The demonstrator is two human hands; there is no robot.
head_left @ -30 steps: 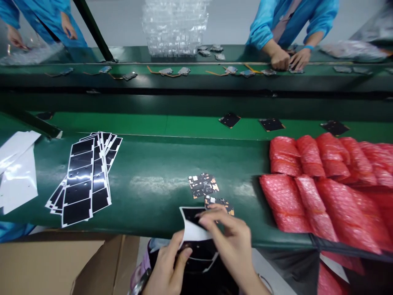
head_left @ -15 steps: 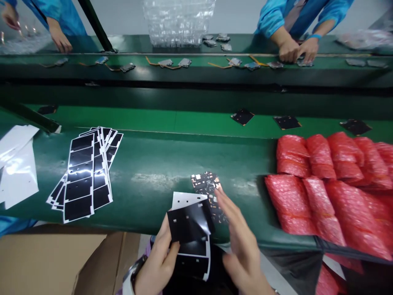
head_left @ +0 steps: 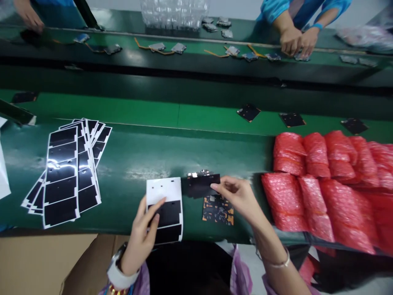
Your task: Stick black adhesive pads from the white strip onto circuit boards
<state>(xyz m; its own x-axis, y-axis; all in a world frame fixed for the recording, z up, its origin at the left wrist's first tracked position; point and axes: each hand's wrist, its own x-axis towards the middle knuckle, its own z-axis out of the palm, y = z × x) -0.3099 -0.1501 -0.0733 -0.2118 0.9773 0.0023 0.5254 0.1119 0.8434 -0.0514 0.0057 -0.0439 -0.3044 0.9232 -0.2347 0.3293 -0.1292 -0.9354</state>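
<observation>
My right hand (head_left: 238,194) pinches a black adhesive sticker (head_left: 198,185) by its right end. The sticker hangs over a circuit board (head_left: 196,175), covering most of it; whether they touch I cannot tell. Just below lies another circuit board (head_left: 217,213), black with copper-coloured patches. My left hand (head_left: 144,229) rests on the left side of a sticker sheet (head_left: 164,188), fingers apart. That sheet lies on the green bench, its upper section bare white and black stickers still on the lower part.
Fanned sticker sheets (head_left: 63,176) lie at left. Red bubble-wrap packs (head_left: 288,200) are heaped at right. Dark boards (head_left: 292,119) sit on the bright green belt (head_left: 138,108). Across the line, a co-worker's hands (head_left: 296,43) handle small parts. A cardboard box (head_left: 46,262) stands below left.
The black sticker has come off the sheet into my right hand, over the boards. My left hand has lowered the sheet onto the bench, further left. The view has shifted slightly.
</observation>
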